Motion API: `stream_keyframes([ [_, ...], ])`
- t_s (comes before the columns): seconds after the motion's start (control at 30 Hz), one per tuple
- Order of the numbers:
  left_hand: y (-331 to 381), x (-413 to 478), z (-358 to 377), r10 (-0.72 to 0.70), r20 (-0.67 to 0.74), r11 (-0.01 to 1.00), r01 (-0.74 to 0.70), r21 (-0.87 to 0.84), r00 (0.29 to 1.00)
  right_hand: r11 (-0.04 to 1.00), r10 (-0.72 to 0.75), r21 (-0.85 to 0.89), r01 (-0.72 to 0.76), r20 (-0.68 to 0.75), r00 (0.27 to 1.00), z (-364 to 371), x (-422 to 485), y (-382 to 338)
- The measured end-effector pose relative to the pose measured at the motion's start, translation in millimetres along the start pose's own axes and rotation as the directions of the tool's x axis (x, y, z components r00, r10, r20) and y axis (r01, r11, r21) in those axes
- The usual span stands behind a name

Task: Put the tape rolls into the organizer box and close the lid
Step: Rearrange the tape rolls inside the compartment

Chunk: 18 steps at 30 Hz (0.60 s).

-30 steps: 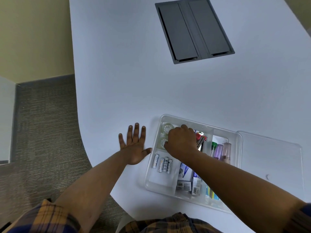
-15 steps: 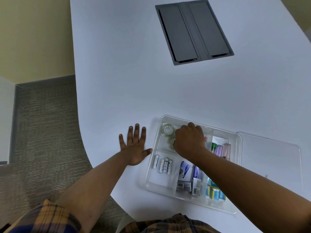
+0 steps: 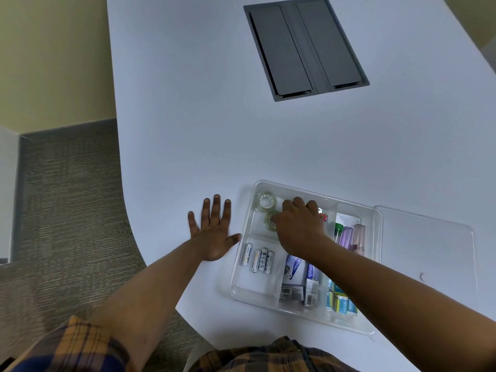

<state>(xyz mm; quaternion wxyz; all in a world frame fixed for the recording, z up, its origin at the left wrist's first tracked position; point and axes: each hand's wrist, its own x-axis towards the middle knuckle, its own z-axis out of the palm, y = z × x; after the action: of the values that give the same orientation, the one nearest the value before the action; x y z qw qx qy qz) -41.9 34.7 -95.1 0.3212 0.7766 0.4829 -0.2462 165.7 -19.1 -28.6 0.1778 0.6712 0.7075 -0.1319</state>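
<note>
The right hand (image 3: pixel 299 226) curls its grip on the nearer tape roll (image 3: pixel 270 222) in the organizer box (image 3: pixel 243 253), beside another roll (image 3: pixel 267 201). The left hand (image 3: pixel 212 233) lies flat, released, on the worktop (image 3: pixel 188 130). Next: let go, fetch the lid (image 3: pixel 429 253) (lying alongside).
</note>
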Motion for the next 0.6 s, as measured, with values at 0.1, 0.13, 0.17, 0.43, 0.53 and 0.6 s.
stream_keyframes([
  [0.1, 0, 1, 0, -0.003, 0.0, 1.0, 0.003, 0.003, 1.0, 1.0, 0.002, -0.019, -0.001, 0.031, 1.0, 1, 1, -2],
  [0.13, 0, 1, 0, -0.003, 0.0, 1.0, 0.003, 0.003, 1.0, 1.0, 0.0, -0.026, 0.001, 0.037, 0.999, 1, 1, -2],
  [0.17, 0, 1, 0, -0.002, -0.001, 1.0, 0.002, 0.002, 1.0, 0.999, -0.005, -0.031, 0.006, 0.043, 0.999, 1, 1, -2],
  [0.43, -4, 4, 5, 0.008, -0.031, 1.0, -0.008, -0.007, 0.999, 1.0, -0.018, -0.001, 0.018, 0.068, 0.997, 1, 2, 0],
  [0.53, -6, 6, 7, 0.012, -0.044, 1.0, -0.012, -0.005, 0.999, 0.992, 0.002, 0.129, -0.006, 0.026, 1.0, 2, -3, 3],
  [0.6, -6, 7, 9, 0.021, -0.066, 1.0, -0.022, -0.008, 0.998, 0.968, 0.048, 0.247, -0.031, -0.061, 0.997, 5, -14, 9],
])
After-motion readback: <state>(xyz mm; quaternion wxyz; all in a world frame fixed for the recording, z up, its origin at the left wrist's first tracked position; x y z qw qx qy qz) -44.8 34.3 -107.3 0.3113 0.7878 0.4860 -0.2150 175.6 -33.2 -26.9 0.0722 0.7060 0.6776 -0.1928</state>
